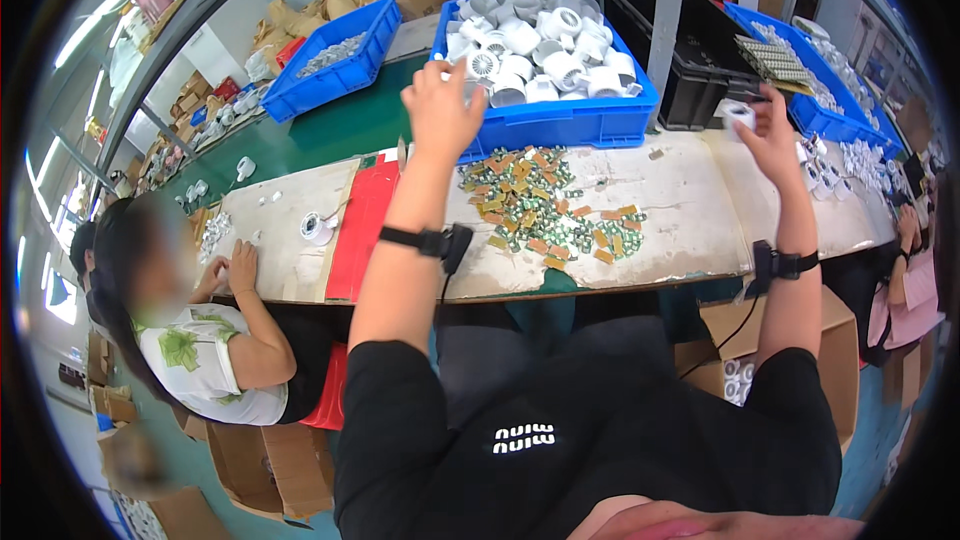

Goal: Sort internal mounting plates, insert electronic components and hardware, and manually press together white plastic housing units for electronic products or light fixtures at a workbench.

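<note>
My left hand is raised at the left rim of a large blue bin, its fingers apart. The bin is heaped with white plastic housings, several with round slotted grilles. Any contact between my left fingertips and the nearest housings is hard to make out. Out to the right, my right hand pinches a small white round plastic housing above the bench, in front of a black crate. Between my forearms, a pile of small green and orange circuit boards lies on the worktop.
A black crate and another blue bin stand on the right, with white parts nearby. A red strip crosses the bench at left. A co-worker sits beyond it. A further blue bin stands at back left.
</note>
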